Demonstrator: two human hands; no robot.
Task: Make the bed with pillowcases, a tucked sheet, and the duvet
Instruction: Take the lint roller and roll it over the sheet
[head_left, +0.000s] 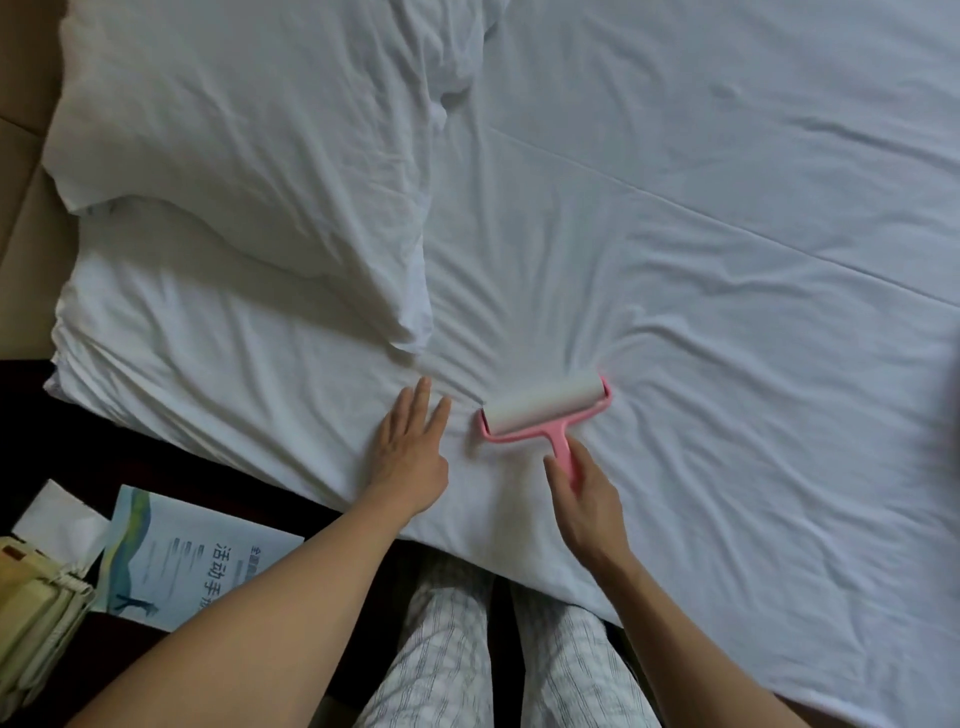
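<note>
A white sheet covers the bed, creased around the middle. One white pillow lies at the upper left, and a second pillow sits below it near the bed's edge. My left hand presses flat on the sheet with straight fingers. My right hand grips the pink handle of a lint roller, whose white roll rests on the sheet just right of my left hand.
A pale blue booklet lies on a dark surface at the lower left, beside a white paper and a stack of cream folded items. My legs in checked trousers stand against the bed's near edge.
</note>
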